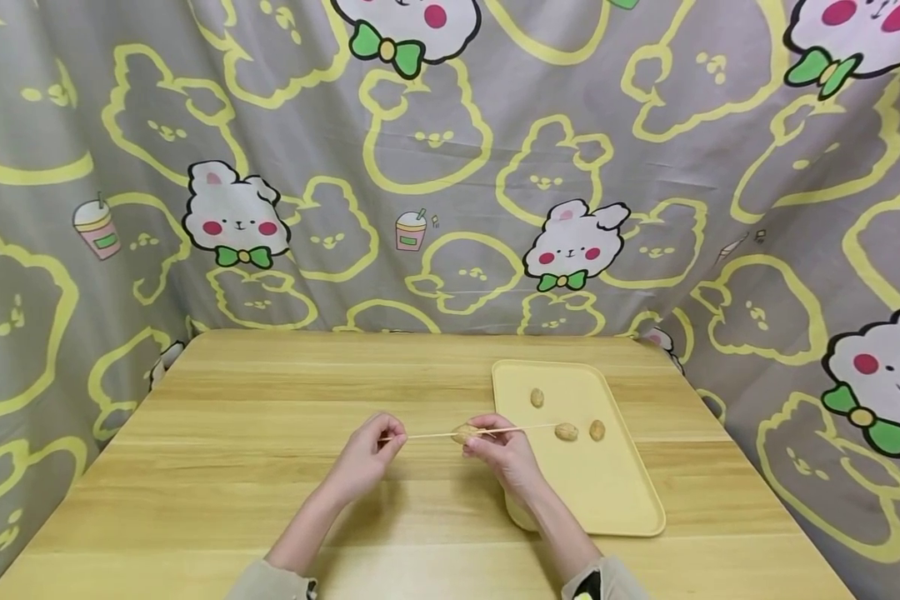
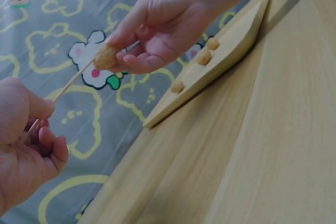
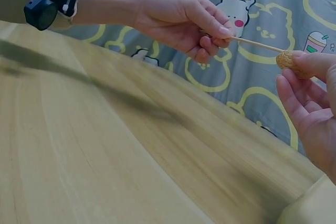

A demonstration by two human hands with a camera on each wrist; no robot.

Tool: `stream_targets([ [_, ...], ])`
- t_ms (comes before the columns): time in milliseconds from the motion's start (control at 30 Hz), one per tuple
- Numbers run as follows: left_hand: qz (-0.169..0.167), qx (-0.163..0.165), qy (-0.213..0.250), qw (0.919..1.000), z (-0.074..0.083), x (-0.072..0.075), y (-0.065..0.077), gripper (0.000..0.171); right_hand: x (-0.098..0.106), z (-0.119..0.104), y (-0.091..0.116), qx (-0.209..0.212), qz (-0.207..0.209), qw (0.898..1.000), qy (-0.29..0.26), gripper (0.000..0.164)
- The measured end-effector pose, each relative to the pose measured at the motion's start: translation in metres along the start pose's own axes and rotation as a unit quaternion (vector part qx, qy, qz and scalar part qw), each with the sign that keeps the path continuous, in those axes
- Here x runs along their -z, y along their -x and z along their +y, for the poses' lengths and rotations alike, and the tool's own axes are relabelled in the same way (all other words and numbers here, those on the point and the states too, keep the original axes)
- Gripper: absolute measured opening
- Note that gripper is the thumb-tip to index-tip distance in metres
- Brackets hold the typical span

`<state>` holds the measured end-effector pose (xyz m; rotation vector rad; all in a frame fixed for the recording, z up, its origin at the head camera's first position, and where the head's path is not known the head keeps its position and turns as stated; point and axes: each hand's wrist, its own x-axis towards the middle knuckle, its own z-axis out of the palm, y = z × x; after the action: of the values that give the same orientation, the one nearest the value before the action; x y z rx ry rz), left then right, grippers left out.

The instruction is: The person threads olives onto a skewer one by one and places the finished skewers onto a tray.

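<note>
Resting on the counter (image 1: pixel 420 554), a pale yellow tray (image 1: pixel 585 500) lies to the person's right. Above the counter, the left hand (image 1: pixel 370 452) has its fingers pinched on a stick (image 1: pixel 431 435); the right hand (image 1: pixel 508 457) has its fingers clamped on a ball (image 1: pixel 462 434). Thin, straight and pale, the stick runs left to right, meeting the ball and showing again past the right hand. The ball is tan, rough and oval, its long axis roughly along the stick. Three similar balls (image 1: pixel 566 432) lie on the tray.
</note>
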<state>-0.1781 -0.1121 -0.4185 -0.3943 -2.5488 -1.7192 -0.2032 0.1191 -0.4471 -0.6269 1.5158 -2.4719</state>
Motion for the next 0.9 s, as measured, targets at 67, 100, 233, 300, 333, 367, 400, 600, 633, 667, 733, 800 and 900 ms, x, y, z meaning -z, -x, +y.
stream_targets([
  [67,0.000,-0.003,0.000,1.0000,0.001,-0.002,0.000,0.006,0.000,0.002,0.000,0.001,-0.003,1.000,-0.002,0.028],
  [100,-0.001,-0.005,0.001,1.0000,0.002,-0.002,0.000,0.006,0.001,0.002,0.000,0.002,-0.006,1.000,-0.004,0.028],
  [233,-0.003,-0.005,0.006,1.0000,0.005,-0.005,-0.001,0.006,0.000,0.004,0.000,-0.002,-0.009,1.000,-0.004,0.029],
  [300,-0.005,-0.004,0.006,1.0000,0.005,-0.006,-0.001,0.006,0.000,0.004,0.000,-0.001,-0.009,1.000,-0.005,0.029],
  [333,-0.005,-0.004,0.006,1.0000,0.006,-0.006,-0.001,0.005,-0.001,0.004,0.000,-0.002,-0.008,1.000,-0.005,0.029],
  [367,-0.004,-0.005,0.005,1.0000,0.006,-0.007,-0.001,0.005,-0.001,0.004,0.000,-0.002,-0.007,1.000,-0.004,0.029],
  [400,-0.004,-0.007,0.005,1.0000,0.006,-0.007,-0.002,0.005,-0.002,0.004,0.000,-0.003,-0.005,1.000,-0.004,0.029],
  [600,-0.001,-0.010,0.005,0.9999,0.007,-0.010,-0.002,0.005,-0.006,0.005,-0.002,-0.011,0.011,1.000,0.006,0.030],
  [633,-0.001,-0.009,0.007,0.9999,0.007,-0.010,-0.002,0.005,-0.006,0.005,-0.002,-0.013,0.012,1.000,0.010,0.030],
  [667,-0.001,-0.009,0.008,0.9999,0.007,-0.011,-0.002,0.005,-0.007,0.005,-0.002,-0.016,0.015,1.000,0.013,0.030],
  [733,-0.002,-0.008,0.011,0.9999,0.007,-0.011,-0.002,0.005,-0.007,0.006,-0.002,-0.021,0.018,0.999,0.020,0.029],
  [800,-0.004,-0.008,0.014,0.9999,0.008,-0.012,-0.002,0.005,-0.008,0.006,-0.001,-0.029,0.020,0.999,0.023,0.027],
  [900,-0.006,-0.009,0.012,0.9999,0.007,-0.013,-0.001,0.005,-0.009,0.007,-0.001,-0.039,0.024,0.999,0.024,0.026],
])
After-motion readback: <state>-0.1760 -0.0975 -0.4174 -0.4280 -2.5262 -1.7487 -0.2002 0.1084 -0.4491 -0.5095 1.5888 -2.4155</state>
